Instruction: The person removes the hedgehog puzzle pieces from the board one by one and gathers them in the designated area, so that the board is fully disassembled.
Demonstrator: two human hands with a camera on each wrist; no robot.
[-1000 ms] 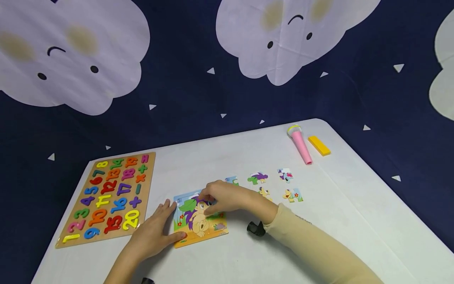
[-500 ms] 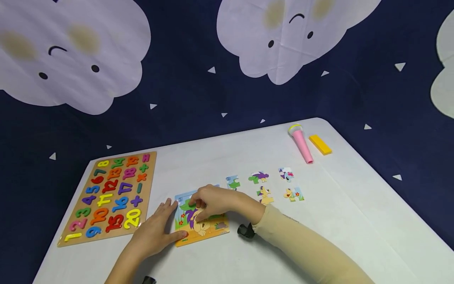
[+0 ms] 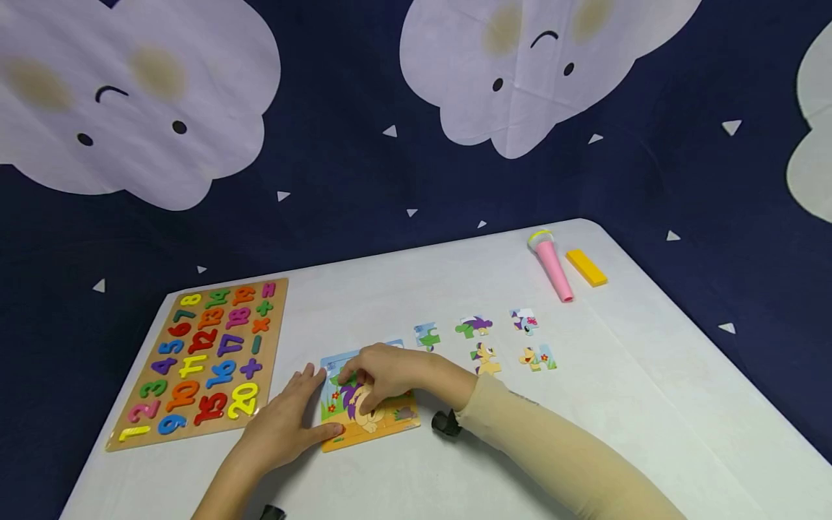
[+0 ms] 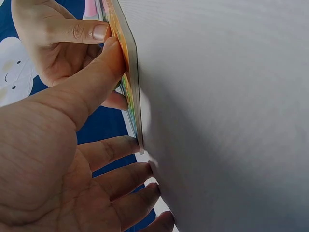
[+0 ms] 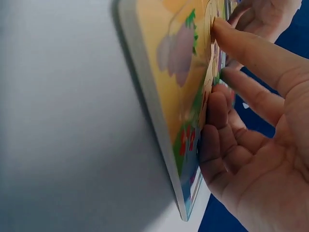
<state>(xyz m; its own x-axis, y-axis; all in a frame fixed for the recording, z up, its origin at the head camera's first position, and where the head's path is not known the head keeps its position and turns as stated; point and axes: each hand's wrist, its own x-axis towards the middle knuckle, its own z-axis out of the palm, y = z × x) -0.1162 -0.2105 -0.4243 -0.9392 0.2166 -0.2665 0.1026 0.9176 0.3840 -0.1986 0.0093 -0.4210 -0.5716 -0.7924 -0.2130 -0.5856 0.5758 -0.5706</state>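
The left hand (image 3: 282, 426) lies along the left side of a cartoon jigsaw puzzle board (image 3: 377, 426) on the table. Its thumb rests on the lower left corner; the outstretched fingers touch the far left edge, as the left wrist view also shows. Over the board's middle left, the right hand (image 3: 390, 372) is bent down with thumb and index finger at the hedgehog picture. In the right wrist view the pale edge of a puzzle piece (image 5: 210, 79) shows between that thumb and index finger, slightly raised from the board. The right hand hides the picture's upper middle in the head view.
Several loose puzzle pieces (image 3: 474, 326) lie in two rows right of the board. A wooden number board (image 3: 260, 390) is at the left. Toward the back right lie a pink toy microphone (image 3: 553, 269) and a yellow block (image 3: 586, 268).
The right hand has moved left and slightly down across the board, uncovering loose pieces beside it. The left hand keeps its place on the board's left side.
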